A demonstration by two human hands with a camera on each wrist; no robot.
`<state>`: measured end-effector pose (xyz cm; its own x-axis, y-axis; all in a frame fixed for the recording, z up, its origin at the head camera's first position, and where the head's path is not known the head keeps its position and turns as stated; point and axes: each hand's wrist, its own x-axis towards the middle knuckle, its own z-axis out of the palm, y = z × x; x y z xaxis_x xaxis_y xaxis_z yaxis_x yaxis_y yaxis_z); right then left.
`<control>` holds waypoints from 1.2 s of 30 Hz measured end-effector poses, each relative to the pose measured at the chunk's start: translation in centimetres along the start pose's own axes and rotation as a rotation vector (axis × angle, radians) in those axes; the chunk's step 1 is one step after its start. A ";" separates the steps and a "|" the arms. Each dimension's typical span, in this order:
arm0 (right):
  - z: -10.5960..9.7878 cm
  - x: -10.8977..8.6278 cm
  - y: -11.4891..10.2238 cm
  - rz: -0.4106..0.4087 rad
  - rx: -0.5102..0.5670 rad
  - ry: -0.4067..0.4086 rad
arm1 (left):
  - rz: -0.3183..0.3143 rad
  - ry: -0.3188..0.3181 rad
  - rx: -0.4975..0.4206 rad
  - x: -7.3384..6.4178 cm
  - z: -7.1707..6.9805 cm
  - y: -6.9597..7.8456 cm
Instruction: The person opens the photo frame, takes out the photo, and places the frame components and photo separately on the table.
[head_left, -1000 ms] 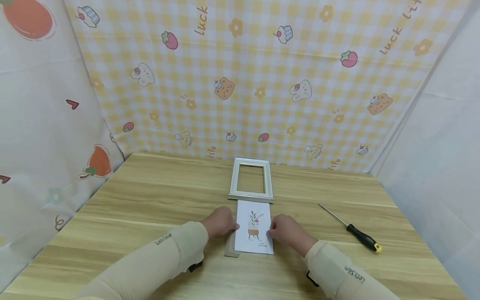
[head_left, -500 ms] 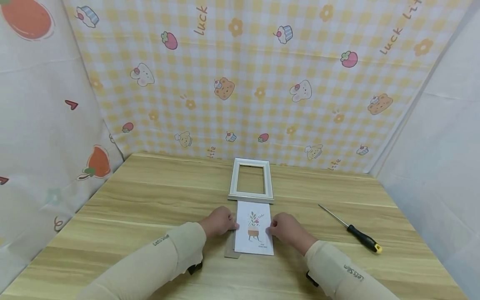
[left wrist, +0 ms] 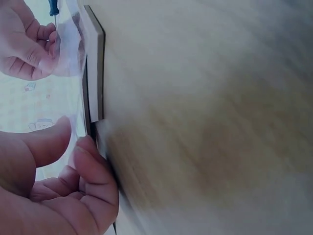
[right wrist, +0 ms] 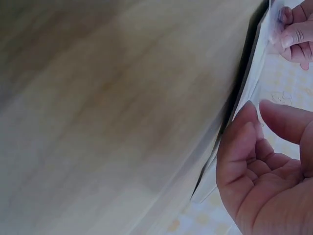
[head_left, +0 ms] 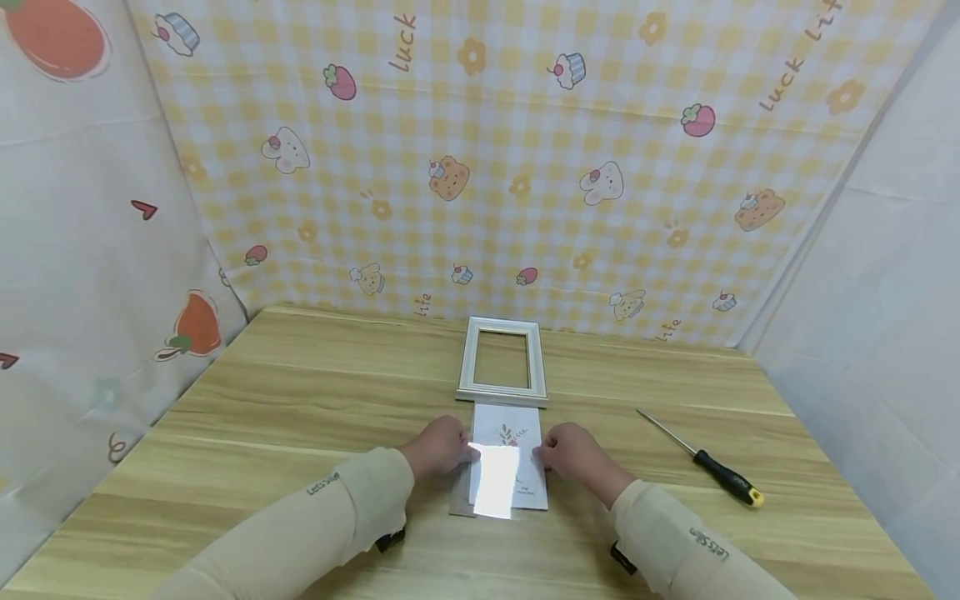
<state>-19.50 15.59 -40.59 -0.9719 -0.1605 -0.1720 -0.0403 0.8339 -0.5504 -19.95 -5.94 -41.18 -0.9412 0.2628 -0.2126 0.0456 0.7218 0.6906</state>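
Observation:
A clear sheet (head_left: 497,483) with a bright glare lies over a white card (head_left: 530,467) printed with a potted plant, overlapping it closely. My left hand (head_left: 438,447) pinches the sheet's left edge between thumb and bent index finger. At the opposite edge my right hand (head_left: 573,454) pinches it the same way. Under the card's left side, a strip of a grey-brown backing board (head_left: 462,497) shows; the rest is hidden. In the left wrist view, the thumb and index finger of the left hand (left wrist: 63,181) meet at the see-through edge.
Just beyond the card lies a white picture frame (head_left: 465,358) with an open middle. A screwdriver (head_left: 727,475) with a black and yellow handle rests on the wooden table (head_left: 322,375) to the right. Patterned cloth (head_left: 495,217) hangs behind the table.
A bright reflection has appeared across the clear sheet, covering much of the printed plant. Both hands have stayed at nearly the same places; the frame and screwdriver are unmoved.

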 end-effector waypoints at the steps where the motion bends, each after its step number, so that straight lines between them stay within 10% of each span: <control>1: 0.0 0.1 0.1 0.000 0.002 -0.001 | -0.011 -0.008 -0.008 -0.1 0.0 0.1; 36: 0.8 1.8 -5.0 -0.093 -0.102 -0.083 | 0.004 0.070 0.211 -1.3 -2.8 -2.0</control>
<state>-20.84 10.70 -38.74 -0.9405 -0.2792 -0.1937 -0.1568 0.8622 -0.4818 -19.79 -9.47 -40.33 -0.9615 0.2257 -0.1567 0.1111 0.8409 0.5296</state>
